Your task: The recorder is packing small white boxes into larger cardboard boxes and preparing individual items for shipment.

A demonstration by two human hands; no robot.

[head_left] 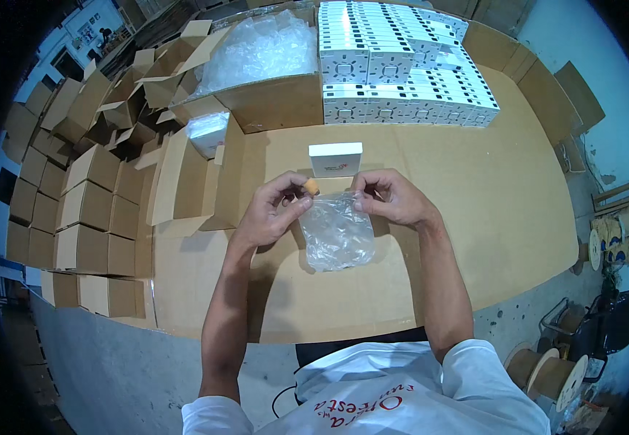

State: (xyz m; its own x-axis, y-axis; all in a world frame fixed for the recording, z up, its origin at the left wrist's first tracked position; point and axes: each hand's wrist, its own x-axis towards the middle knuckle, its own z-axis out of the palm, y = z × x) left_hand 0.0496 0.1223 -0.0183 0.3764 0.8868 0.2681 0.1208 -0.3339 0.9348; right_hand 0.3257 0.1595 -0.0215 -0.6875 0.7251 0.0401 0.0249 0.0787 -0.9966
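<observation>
A clear plastic bag (pixel 338 235) hangs between my hands in the middle of the table, its upper edge toward the far side. My left hand (pixel 277 209) pinches the bag's upper left corner; one of its fingertips carries a small orange cover (pixel 311 187) that looks like a finger cot. At the upper right corner my right hand (pixel 394 199) has thumb and fingers closed on the film. Just beyond the bag stands a small white box (pixel 335 159) with a little red print on its front.
Stacked white boxes (pixel 409 105) fill the far side. Left of them a large carton (pixel 271 101) holds a heap of clear plastic bags (pixel 264 54). An open carton (pixel 184 181) with a wrapped white pack (pixel 208 134) sits nearer. Many brown cartons (pixel 86 206) line the left edge.
</observation>
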